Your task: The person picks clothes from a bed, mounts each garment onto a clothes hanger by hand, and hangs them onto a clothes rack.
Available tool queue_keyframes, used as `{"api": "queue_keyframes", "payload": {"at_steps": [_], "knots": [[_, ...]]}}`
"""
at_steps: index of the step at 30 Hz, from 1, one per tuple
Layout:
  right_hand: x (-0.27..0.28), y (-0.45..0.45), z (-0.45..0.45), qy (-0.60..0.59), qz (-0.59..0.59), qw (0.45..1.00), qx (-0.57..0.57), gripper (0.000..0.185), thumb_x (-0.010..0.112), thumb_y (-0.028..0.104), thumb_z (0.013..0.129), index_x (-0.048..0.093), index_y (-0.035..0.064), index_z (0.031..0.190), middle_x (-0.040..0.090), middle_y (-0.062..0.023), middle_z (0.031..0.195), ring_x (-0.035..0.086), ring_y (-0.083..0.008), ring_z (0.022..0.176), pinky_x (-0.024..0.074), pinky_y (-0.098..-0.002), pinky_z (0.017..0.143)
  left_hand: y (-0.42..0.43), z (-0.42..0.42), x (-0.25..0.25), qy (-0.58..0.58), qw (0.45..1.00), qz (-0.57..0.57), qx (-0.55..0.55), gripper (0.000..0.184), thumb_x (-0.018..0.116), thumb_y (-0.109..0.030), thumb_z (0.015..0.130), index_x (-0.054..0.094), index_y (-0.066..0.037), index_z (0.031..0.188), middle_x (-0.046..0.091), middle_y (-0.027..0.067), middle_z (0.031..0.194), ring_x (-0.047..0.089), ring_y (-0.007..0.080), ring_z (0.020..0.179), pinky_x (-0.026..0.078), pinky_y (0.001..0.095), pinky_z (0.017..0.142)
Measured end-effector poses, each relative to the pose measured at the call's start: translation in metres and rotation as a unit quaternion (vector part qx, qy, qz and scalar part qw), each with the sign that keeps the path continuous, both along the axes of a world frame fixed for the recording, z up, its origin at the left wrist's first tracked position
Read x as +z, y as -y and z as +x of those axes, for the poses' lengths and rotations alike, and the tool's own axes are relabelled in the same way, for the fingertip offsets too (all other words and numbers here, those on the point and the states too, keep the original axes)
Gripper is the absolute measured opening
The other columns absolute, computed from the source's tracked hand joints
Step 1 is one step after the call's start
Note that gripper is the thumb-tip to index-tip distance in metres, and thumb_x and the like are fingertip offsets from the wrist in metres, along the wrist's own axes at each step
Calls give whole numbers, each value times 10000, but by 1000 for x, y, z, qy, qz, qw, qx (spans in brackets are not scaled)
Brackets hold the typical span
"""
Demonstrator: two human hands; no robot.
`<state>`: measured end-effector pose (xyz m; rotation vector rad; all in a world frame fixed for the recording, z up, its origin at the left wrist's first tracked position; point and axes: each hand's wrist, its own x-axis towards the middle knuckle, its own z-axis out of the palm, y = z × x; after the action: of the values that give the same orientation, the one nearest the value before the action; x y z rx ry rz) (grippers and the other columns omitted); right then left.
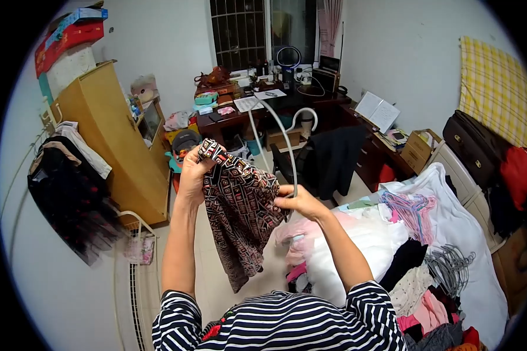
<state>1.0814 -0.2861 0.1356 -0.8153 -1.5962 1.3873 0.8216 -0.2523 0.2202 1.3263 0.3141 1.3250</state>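
A garment (237, 205) with a small geometric print in black, white and rust hangs in front of me, folded and bunched. My left hand (194, 169) is closed on its upper left edge, where a band of the cloth stands up above the fingers. My right hand (300, 202) pinches the garment's right side, lower than the left hand. A pale curved tube (290, 137) arches up beside the right hand; whether that hand touches it, I cannot tell. Folds hide the garment's exact kind.
At right, a bed (480, 281) carries pink hangers (413, 213), grey hangers (449, 266) and piled clothes (421, 301). A dark chair (336, 158) stands before the cluttered desk (216, 126). Left are a wooden wardrobe (108, 140) and hanging dark clothes (67, 187).
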Motion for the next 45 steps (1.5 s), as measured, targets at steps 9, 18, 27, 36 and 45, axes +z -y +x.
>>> {"api": "queue_keyframes", "payload": {"at_steps": [9, 18, 27, 36, 45], "knots": [[-10, -6, -17, -144, -83, 986, 29, 186, 623, 223, 859, 603, 39, 876, 552, 32, 771, 457, -58, 643, 368, -210, 607, -6, -26, -13, 43, 996, -30, 70, 101, 594, -140, 890, 609, -77, 967, 647, -16, 835, 616, 82, 713, 513, 236, 620], [-6, -11, -53, -205, -75, 968, 122, 561, 626, 27, 785, 400, 33, 1299, 626, -74, 1025, 618, -129, 888, 492, -254, 761, 2, -30, -22, 43, 997, -57, 27, 121, 577, -145, 900, 609, -53, 971, 673, 40, 875, 646, 108, 711, 534, 244, 616], [28, 0, -62, -188, 12, 982, -27, 538, 565, 53, 811, 349, 80, 1304, 610, -63, 1021, 586, -88, 837, 473, -207, 635, -1, -28, -33, 9, 992, -99, 73, 179, 573, -214, 917, 630, -45, 931, 673, 22, 833, 633, 81, 694, 516, 224, 607], [75, -3, -62, 210, 320, 904, -190, 184, 500, 64, 781, 574, -56, 899, 541, -75, 766, 511, -151, 700, 418, -292, 640, -27, 5, -76, -118, 984, -24, 130, 202, 593, -196, 909, 618, -24, 1011, 642, -24, 871, 558, 37, 740, 456, 210, 669], [59, -23, -73, -267, 9, 947, -178, 200, 428, 32, 859, 595, 14, 968, 608, -9, 755, 510, -52, 582, 376, -186, 490, -24, 22, -118, -79, 949, 22, 304, 294, 641, -53, 833, 523, -5, 1099, 515, 16, 919, 500, 86, 847, 439, 211, 764]]}}
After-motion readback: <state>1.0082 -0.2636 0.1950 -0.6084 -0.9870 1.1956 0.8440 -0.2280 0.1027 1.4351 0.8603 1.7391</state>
